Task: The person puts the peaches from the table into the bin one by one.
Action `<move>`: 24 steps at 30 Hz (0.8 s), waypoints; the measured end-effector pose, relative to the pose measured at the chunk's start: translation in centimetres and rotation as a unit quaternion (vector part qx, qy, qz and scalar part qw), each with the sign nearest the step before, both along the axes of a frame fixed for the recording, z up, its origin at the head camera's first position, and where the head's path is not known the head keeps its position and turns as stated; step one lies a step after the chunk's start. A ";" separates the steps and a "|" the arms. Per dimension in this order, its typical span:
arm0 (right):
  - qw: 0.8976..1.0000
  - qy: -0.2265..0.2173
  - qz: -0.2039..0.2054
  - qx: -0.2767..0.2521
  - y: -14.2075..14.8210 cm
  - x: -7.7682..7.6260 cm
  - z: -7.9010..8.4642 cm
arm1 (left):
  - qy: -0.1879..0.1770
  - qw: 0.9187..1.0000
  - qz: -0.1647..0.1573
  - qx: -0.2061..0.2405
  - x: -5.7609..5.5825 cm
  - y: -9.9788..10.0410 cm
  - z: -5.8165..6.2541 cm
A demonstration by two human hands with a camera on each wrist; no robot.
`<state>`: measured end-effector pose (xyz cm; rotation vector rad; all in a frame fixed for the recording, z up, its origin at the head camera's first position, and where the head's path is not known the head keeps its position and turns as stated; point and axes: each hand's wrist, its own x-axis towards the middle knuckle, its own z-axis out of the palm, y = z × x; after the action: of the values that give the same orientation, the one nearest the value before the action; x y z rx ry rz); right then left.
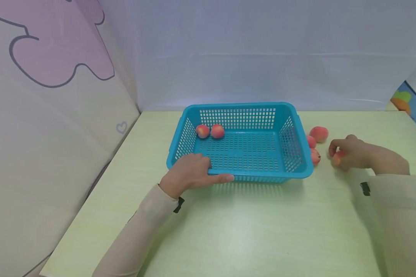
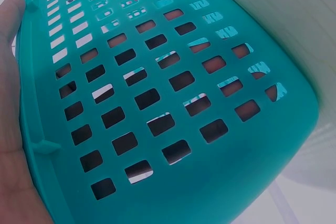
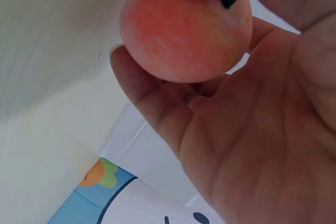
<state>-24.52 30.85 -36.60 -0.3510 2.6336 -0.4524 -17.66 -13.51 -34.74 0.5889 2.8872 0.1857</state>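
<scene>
A blue plastic basket (image 1: 234, 175) with slotted walls stands on the table, two peaches (image 1: 217, 131) lying at its back left inside. My left hand (image 1: 190, 173) grips the basket's near rim, thumb along the outside and fingers over the inside. In the left wrist view the slotted wall (image 2: 157, 93) fills most of the picture. To the right of the basket, my right hand (image 1: 353, 154) holds a peach (image 3: 184, 30) between thumb and fingers, close over the table. Several more peaches (image 1: 319, 134) lie between that hand and the basket's right wall.
The pale green table (image 1: 249, 227) reaches back to a white curtain (image 1: 263, 77). On the left hangs a white cloth (image 1: 55, 134) with a purple print. A colourful printed panel (image 1: 412, 102) shows past the table's back right corner.
</scene>
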 end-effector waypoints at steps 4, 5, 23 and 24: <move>0.999 0.027 0.022 0.001 0.0 -0.1 0.1 | 0.002 1.000 -0.003 0.000 0.1 0.0 0.1; 0.999 0.035 0.029 0.001 0.0 -0.1 0.1 | 0.002 1.000 -0.003 0.000 0.1 0.1 0.1; 0.994 0.104 -0.007 -0.026 -0.7 -0.5 1.5 | -0.002 1.000 0.003 -0.006 0.0 0.1 0.1; 0.993 0.118 -0.002 -0.025 -0.8 -0.5 1.6 | -0.002 1.000 0.003 -0.006 0.0 0.1 0.1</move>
<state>-25.00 30.09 -34.95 -0.4399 2.8558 -0.5071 -17.68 -13.42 -34.65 0.5774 2.8842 0.1690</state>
